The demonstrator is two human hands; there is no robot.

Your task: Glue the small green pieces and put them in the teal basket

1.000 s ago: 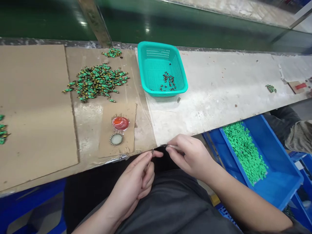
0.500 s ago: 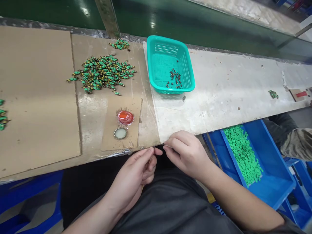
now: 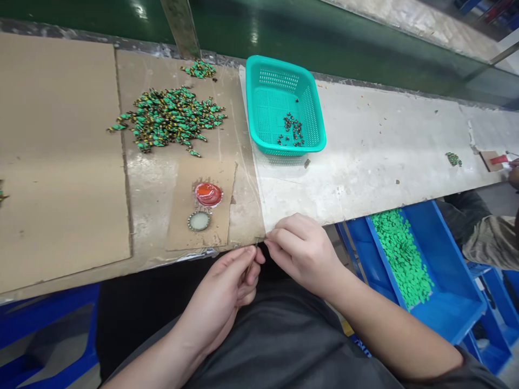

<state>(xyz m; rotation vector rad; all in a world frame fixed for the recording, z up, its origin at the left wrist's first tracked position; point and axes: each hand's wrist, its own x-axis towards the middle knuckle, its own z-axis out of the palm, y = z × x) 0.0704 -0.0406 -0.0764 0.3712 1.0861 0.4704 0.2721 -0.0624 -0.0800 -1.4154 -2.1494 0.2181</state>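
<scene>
My left hand (image 3: 229, 289) is closed in a pinch at the table's front edge. A thin, dark, pin-like piece (image 3: 257, 242) sticks up from between its thumb and forefinger. Close beside it on the right, my right hand (image 3: 304, 251) has thumb and forefinger pressed together near the tip of that piece. Whatever it pinches is too small to make out. Beyond my hands, a cardboard piece (image 3: 178, 232) carries a puddle of glossy red paste (image 3: 208, 194) and a bottle cap (image 3: 199, 220) with pale stuff inside.
A heap of small green, black and yellow pieces (image 3: 170, 119) lies behind the cardboard. The teal basket (image 3: 253, 132) holds small dark pieces. Blue bins (image 3: 454, 302) with green discs (image 3: 401, 254) stand below at right. A co-worker's hand (image 3: 514, 175) shows at the far right.
My right hand has moved slightly left, closer to the left one. Fewer green pieces show at the left edge. The co-worker's hand has come into view beside a red object at far right.
</scene>
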